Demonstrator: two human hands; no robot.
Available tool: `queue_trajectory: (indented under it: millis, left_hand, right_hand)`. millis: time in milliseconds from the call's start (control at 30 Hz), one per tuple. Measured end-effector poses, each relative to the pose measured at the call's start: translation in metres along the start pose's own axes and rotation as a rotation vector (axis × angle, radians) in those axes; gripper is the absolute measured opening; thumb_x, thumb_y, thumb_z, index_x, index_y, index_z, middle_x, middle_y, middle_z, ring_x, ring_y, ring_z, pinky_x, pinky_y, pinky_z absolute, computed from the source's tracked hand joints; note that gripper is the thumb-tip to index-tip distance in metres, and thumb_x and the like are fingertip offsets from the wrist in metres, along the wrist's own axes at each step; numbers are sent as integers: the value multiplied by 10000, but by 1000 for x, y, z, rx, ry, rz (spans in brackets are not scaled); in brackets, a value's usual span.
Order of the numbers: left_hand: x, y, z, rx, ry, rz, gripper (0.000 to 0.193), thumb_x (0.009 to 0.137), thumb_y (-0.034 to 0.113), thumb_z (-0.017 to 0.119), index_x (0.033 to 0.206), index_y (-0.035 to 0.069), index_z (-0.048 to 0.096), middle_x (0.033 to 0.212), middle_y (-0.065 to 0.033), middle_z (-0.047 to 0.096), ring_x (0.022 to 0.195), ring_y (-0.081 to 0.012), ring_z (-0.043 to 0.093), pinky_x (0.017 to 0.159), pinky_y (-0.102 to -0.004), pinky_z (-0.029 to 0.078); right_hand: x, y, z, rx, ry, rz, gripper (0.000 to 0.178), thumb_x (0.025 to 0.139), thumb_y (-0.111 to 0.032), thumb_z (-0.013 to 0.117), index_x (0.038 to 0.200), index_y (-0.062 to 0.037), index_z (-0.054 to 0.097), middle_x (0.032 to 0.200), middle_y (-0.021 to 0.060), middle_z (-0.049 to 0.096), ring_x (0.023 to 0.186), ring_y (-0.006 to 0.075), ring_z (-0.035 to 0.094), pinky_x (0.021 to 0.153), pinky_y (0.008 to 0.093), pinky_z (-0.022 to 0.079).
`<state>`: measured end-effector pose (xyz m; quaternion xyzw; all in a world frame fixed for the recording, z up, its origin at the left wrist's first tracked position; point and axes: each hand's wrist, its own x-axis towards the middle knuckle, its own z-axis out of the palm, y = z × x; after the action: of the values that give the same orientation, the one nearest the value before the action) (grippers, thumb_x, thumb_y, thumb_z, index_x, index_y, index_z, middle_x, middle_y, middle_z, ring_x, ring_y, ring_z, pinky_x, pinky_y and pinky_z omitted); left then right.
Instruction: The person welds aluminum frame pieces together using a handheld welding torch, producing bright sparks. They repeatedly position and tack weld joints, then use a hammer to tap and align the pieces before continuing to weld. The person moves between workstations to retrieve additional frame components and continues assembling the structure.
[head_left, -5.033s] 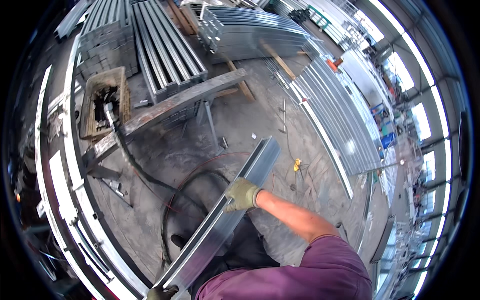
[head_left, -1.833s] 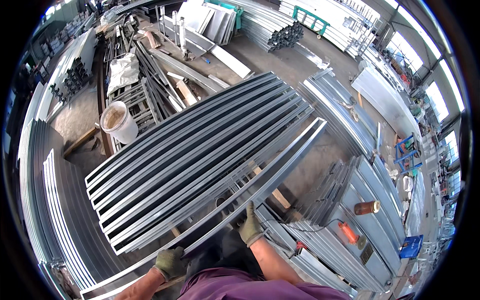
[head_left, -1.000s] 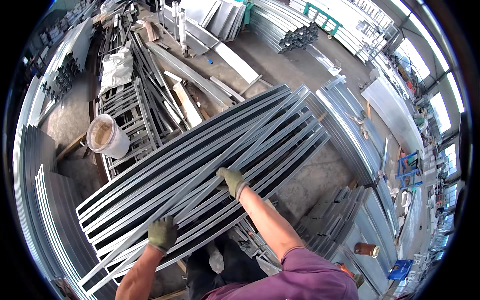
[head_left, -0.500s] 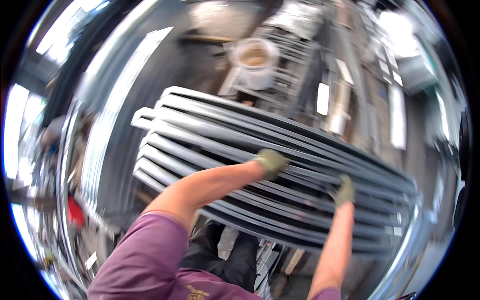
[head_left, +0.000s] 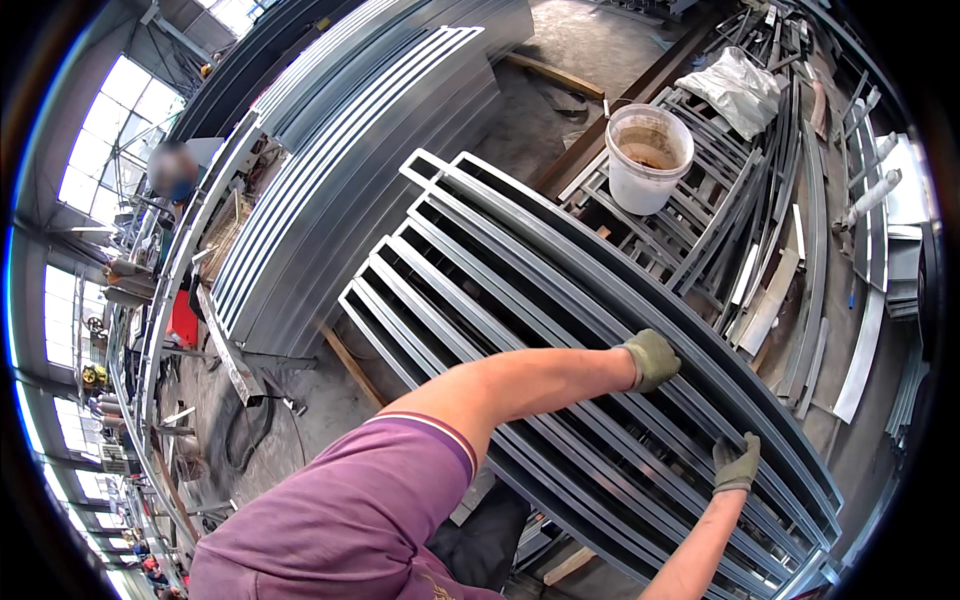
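Observation:
Several long grey metal frames (head_left: pixel 480 262) stand on edge side by side in front of me, slanting from upper left to lower right. My left hand (head_left: pixel 653 360), in an olive-green work glove, is closed over the bar of one frame toward the far side of the row. Farther right and nearer, my right hand (head_left: pixel 737 463) wears a matching glove. Its thumb and fingers straddle a frame bar, though the fingertips are partly hidden between the bars.
Beyond the frames, a white bucket (head_left: pixel 648 160) stands on a pile of metal racks beside a crumpled white sack (head_left: pixel 735 92). A big stack of grey metal profiles (head_left: pixel 370 180) lies at left. Loose metal strips (head_left: pixel 768 300) cover the floor at right. A blurred person (head_left: pixel 175 175) is far left.
The view has turned and sharpened, so the frames slant more steeply. Both hands now appear farther right and lower in view, still at the frames' bars.

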<state>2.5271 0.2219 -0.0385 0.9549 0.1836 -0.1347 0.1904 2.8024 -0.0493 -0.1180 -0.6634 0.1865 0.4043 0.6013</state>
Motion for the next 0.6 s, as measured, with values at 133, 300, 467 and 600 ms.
queue_trajectory:
  millis: [133, 300, 467, 600]
  left_hand:
    - [6, 0, 4, -43, 42, -67, 130, 947, 158, 733, 1008, 103, 834, 1013, -116, 838, 1021, -331, 809, 855, -463, 638]
    - [-15, 1, -15, -66, 13, -120, 181, 930, 191, 759, 1070, 88, 810, 1166, -112, 820, 1185, -288, 759, 986, -427, 576]
    - [-96, -22, -5, -147, 483, -50, 377, 930, 213, 759, 1262, 55, 678, 1395, -157, 690, 1427, -333, 575, 1179, -500, 456]
    - [-204, -43, 23, -309, 611, -168, 374, 938, 190, 738, 1281, 64, 659, 1355, -168, 693, 1349, -369, 615, 1157, -525, 482]
  right_hand:
    - [9, -5, 7, 40, 18, -9, 481, 889, -414, 828, 1125, -77, 579, 1115, 150, 661, 980, 338, 727, 852, 480, 644]
    - [3, -1, 10, -43, 66, 49, 583, 891, -524, 804, 1233, -104, 588, 1147, 148, 663, 1032, 318, 706, 906, 502, 598]
    - [-1, 8, 15, -142, 116, 49, 806, 864, -750, 775, 1321, -113, 589, 1164, 133, 671, 1056, 319, 691, 982, 520, 531]
    - [-6, 35, -2, -16, 42, 73, 678, 928, -722, 734, 1170, -90, 686, 1022, 154, 728, 867, 340, 725, 770, 502, 580]
